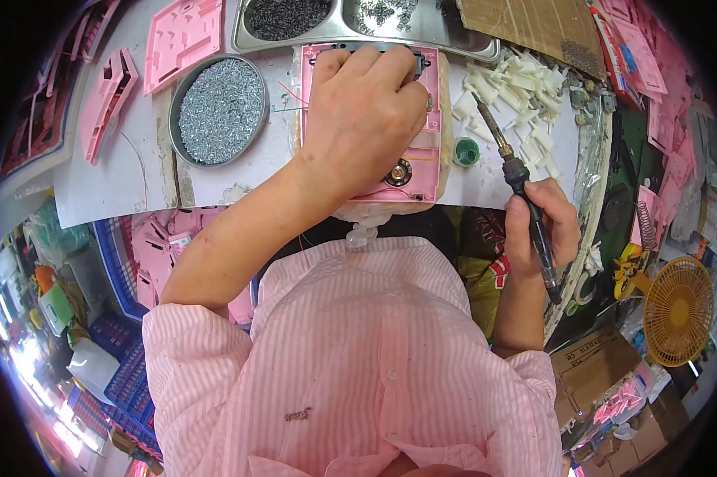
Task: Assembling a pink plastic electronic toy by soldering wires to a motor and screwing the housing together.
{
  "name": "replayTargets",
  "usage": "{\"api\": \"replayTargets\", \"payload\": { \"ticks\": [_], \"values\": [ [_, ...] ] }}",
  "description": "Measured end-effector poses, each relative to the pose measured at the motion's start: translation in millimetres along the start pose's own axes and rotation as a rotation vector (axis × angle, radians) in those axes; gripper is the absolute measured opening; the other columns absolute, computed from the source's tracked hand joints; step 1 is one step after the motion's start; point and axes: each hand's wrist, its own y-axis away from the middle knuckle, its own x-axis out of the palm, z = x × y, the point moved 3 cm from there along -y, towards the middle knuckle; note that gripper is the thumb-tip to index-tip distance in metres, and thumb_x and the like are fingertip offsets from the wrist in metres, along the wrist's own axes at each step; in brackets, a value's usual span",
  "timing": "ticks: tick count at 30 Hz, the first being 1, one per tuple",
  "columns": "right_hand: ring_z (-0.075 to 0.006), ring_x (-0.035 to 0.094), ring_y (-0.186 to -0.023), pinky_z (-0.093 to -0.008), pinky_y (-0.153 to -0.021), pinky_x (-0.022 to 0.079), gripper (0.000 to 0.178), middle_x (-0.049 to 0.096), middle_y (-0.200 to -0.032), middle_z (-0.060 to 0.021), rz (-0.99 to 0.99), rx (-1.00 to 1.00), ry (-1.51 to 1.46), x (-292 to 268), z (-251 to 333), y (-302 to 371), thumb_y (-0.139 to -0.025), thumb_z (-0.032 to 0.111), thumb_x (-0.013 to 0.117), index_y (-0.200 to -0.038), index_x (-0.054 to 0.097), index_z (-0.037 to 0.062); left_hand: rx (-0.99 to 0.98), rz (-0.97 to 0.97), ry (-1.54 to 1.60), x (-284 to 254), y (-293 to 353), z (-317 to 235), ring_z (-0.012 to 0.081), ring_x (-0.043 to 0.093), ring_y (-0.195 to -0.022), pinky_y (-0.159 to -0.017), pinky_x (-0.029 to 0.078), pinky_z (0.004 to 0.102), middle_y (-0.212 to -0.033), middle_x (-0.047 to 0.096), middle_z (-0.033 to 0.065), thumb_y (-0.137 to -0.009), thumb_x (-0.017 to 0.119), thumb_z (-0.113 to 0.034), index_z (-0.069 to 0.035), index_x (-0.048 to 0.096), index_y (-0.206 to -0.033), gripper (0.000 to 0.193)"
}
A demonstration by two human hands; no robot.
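Observation:
My right hand point(543, 222) grips a soldering iron point(539, 238) by its black handle, its metal tip pointing up and to the left over white plastic parts. A pink plastic housing point(426, 171) lies on a padded, plastic-wrapped rest in front of me. Across it reaches my left hand point(368, 119), back upward and fingers bent over a dark part point(326, 60) at the housing's far end; what the fingertips hold is hidden. A small round speaker point(399, 172) sits in the housing's near part. Thin red and green wires point(291, 102) stick out on the left.
Left of the housing stands a round tin of small metal screws point(220, 111). A metal tray point(338, 30) with small parts lies beyond. White plastic pieces point(525, 95) and a small green pot point(465, 152) are to the right. A yellow fan point(678, 312) stands at far right.

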Motion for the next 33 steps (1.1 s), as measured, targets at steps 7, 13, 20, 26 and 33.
{"api": "replayTargets", "payload": {
  "ticks": [7, 13, 20, 26, 33],
  "values": [
    [-0.0163, 0.051, -0.053, -0.0265, -0.049, 0.038, 0.027, 0.060, -0.069, -0.0107, 0.024, -0.008, 0.015, 1, 3, -5, -0.078, -0.003, 0.075, -0.102, 0.061, -0.0042, 0.015, 0.021, -0.006, -1, -1, 1, 0.0178, 0.058, -0.083, -0.081, 0.038, 0.0376, -0.092, 0.059, -0.0001, -0.076, 0.074, -0.016, -0.012, 0.070, -0.082, 0.008],
    [-0.0162, 0.051, -0.054, -0.0265, -0.049, 0.037, 0.027, 0.060, -0.069, -0.0107, 0.024, -0.009, 0.027, 1, 1, -7, -0.079, -0.003, 0.075, -0.102, 0.061, -0.0040, 0.024, 0.027, 0.008, -3, -1, 1, 0.0177, 0.058, -0.082, -0.081, 0.038, 0.0380, -0.090, 0.058, -0.0002, -0.077, 0.074, -0.017, -0.013, 0.070, -0.082, 0.008],
    [-0.0166, 0.051, -0.057, -0.0265, -0.051, 0.038, 0.026, 0.061, -0.072, -0.0115, 0.020, 0.064, -0.018, -6, -1, -3, -0.079, -0.005, 0.074, -0.102, 0.062, -0.0040, -0.016, 0.091, 0.131, -33, -2, 13, 0.0226, 0.059, -0.094, -0.089, 0.040, 0.0396, -0.102, 0.061, 0.0031, -0.075, 0.077, -0.020, -0.012, 0.067, -0.095, 0.023],
    [-0.0167, 0.051, -0.059, -0.0266, -0.053, 0.038, 0.027, 0.061, -0.075, -0.0124, -0.004, 0.046, -0.015, -13, -3, -3, -0.081, -0.005, 0.072, -0.105, 0.060, -0.0047, 0.085, 0.372, -0.080, -69, 19, 54, 0.0255, 0.056, -0.108, -0.093, 0.040, 0.0439, -0.110, 0.060, 0.0053, -0.074, 0.075, -0.013, -0.009, 0.063, -0.090, 0.020],
    [-0.0149, 0.055, -0.067, -0.0257, -0.059, 0.042, 0.028, 0.062, -0.082, -0.0117, -0.054, 0.146, -0.166, 5, 9, -18, -0.086, -0.001, 0.070, -0.111, 0.058, -0.0047, -0.240, 0.222, 0.462, -60, 9, 49, 0.0158, 0.064, -0.083, -0.070, 0.049, 0.0280, -0.092, 0.067, 0.0045, -0.083, 0.073, -0.006, -0.004, 0.066, -0.089, 0.010]
  ]
}}
